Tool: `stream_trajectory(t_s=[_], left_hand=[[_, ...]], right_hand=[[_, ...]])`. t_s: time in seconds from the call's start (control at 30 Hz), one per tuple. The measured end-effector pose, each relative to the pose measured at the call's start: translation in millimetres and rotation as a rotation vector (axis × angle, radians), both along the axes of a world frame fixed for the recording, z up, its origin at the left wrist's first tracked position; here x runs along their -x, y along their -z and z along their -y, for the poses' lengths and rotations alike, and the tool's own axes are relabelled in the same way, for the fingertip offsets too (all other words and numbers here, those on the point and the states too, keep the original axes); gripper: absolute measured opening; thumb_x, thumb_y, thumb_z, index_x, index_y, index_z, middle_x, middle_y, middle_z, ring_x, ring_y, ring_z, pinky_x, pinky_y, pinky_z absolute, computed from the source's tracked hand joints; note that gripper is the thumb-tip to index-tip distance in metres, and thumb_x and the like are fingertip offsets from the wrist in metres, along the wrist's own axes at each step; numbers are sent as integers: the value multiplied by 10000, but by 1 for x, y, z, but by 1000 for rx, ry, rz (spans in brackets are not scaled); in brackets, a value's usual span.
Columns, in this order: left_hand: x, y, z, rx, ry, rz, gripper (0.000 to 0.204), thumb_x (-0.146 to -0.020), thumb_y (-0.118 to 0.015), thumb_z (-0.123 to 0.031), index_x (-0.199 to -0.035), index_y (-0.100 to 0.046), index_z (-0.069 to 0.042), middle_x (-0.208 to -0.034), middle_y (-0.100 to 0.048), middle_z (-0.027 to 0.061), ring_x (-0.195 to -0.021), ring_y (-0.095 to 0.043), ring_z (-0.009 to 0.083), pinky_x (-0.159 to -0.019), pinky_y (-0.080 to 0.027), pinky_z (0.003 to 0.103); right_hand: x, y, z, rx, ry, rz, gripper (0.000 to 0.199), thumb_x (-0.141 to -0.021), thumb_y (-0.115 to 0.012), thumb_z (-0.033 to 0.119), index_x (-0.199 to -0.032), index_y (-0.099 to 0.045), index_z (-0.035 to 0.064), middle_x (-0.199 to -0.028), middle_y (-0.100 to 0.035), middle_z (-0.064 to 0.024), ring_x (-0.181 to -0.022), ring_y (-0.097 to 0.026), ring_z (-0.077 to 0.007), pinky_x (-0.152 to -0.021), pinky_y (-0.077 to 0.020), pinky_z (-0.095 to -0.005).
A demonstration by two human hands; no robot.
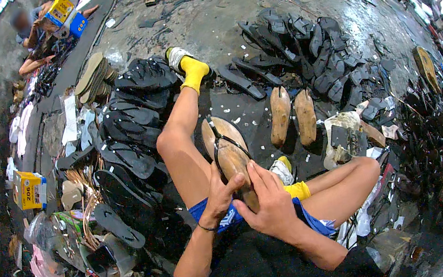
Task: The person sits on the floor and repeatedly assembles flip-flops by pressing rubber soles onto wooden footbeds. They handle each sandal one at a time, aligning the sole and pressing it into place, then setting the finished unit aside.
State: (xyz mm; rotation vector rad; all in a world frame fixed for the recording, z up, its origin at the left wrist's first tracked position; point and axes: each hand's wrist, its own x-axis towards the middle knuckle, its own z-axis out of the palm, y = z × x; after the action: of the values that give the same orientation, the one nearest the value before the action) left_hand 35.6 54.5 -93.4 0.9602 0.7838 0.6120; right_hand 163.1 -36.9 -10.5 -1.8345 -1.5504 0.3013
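Wooden foot form is located at the centre of the frame, above the seated wearer's lap, toe end toward the top. A black thong strap lies over its upper face, forked from the toe toward both sides. Left hand: closed about the form's left side, thumb across its upper face; the fingers beneath are partly hidden. Right hand: gripping the same form from the right, fingers extended along its edge near the strap, thumb at the heel end. A dark band is on the left wrist. Two further wooden forms lie side by side, right of centre. Black sandals are heaped left of centre; further black footwear is piled at upper right of centre. A stack of tan soles lies at upper left, above the heap. A yellow, white and blue box stands at the left. The wearer's yellow sock shows above centre. Another person sits at the far upper left, near a yellow-and-blue box.
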Motion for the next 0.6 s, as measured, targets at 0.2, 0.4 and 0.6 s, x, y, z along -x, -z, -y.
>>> stream_trajectory(t_s=[0.2, 0.4, 0.6], left_hand=[[0, -31, 20, 204, 69, 206, 967, -746, -766, -574, -1423, -367, -11, -1292, -543, 133, -1189, -550, 224, -991, -475, 357], [8, -45, 23, 327, -199, 332, 936, -791, -709, -653, -1398, -393, -14, -1254, -568, 127, -1177, -563, 235, -1001, -473, 403], [23, -48, 31, 58, -159, 42, 998, -808, -739, -548, -1482, -236, -12, -1282, -537, 117, -1152, -572, 228, -982, -476, 372]], right_hand=[[-37, -25, 1, 38, -103, -314, 570, -822, -726, 267, -1292, -585, -23, -1127, -597, -205, -1054, -572, -319, -938, -458, -381], [-22, -21, 32, 143, -190, -162, 1062, -686, -863, 426, -1432, -307, -87, -1410, -436, -272, -1274, -479, -414, -1084, -408, -439], [-12, 4, 49, 234, -204, -395, 1032, -693, -899, 301, -1449, -288, -45, -1421, -435, -262, -1318, -461, -365, -1085, -396, -416]])
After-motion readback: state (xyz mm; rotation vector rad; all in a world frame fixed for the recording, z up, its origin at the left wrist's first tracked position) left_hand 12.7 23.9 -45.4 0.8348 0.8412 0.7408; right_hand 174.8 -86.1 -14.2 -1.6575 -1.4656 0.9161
